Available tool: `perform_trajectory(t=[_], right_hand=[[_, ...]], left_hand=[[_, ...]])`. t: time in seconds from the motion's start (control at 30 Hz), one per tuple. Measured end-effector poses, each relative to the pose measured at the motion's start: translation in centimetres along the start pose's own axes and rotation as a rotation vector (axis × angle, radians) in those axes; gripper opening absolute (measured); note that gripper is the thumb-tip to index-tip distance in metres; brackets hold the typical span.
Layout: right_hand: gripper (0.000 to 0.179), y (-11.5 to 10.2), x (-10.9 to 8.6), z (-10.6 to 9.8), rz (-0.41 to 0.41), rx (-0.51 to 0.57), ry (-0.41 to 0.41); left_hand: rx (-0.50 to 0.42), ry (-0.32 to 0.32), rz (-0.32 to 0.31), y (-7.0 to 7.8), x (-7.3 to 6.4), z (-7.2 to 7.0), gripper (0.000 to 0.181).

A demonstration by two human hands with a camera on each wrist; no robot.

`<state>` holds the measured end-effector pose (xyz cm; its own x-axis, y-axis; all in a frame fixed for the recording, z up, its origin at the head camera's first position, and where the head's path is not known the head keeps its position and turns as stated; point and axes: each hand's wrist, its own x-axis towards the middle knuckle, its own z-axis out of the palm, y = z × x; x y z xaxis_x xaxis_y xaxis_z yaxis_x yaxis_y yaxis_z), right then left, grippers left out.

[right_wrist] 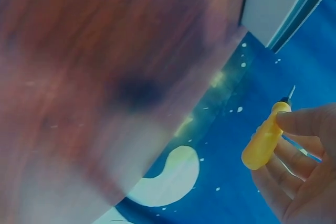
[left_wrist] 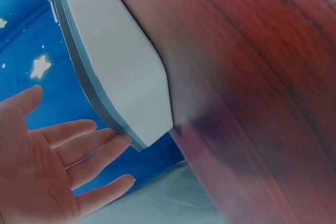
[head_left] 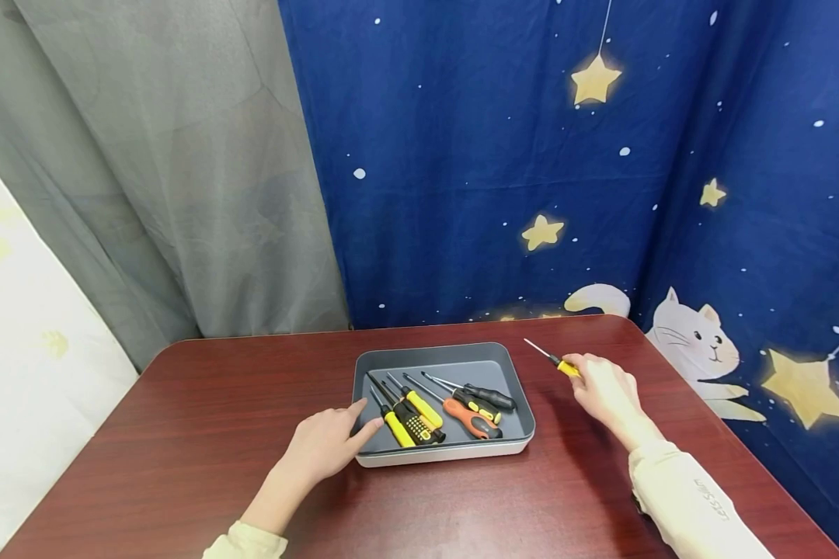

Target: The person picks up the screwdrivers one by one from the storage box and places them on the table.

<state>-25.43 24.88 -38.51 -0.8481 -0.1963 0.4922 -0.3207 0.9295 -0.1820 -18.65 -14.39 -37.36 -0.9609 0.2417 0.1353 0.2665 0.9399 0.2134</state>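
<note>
My right hand point(head_left: 604, 388) holds a screwdriver point(right_wrist: 265, 140) by its yellow handle, between thumb and fingers, to the right of the tray. Its thin shaft points toward the back left in the head view. My left hand point(head_left: 327, 441) is at the tray's left side with fingers extended, fingertips right at the rim in the left wrist view. The grey-lined tray point(head_left: 433, 353) has a pale outer wall. Inside lie several screwdrivers: yellow-handled ones and a black one with yellow dots on the left, an orange and black screwdriver point(head_left: 468, 418) and a black screwdriver point(head_left: 491, 396) on the right.
The tray stands on a reddish-brown wooden table point(head_left: 217, 419). Behind the table's far edge hang a grey curtain point(head_left: 175, 178) and a blue star-patterned curtain point(head_left: 461, 155), which also runs along the right side. A white cloth point(head_left: 28, 326) hangs at the left.
</note>
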Motion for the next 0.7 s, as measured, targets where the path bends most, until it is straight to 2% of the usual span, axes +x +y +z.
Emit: perform_trajectory(t=[0.7], right_hand=[[0.022,3.7,-2.6,0.2,0.080,-0.008,-0.044]], left_hand=[[-0.006,-0.003,-0.006,0.1,-0.1,-0.1,0.053]])
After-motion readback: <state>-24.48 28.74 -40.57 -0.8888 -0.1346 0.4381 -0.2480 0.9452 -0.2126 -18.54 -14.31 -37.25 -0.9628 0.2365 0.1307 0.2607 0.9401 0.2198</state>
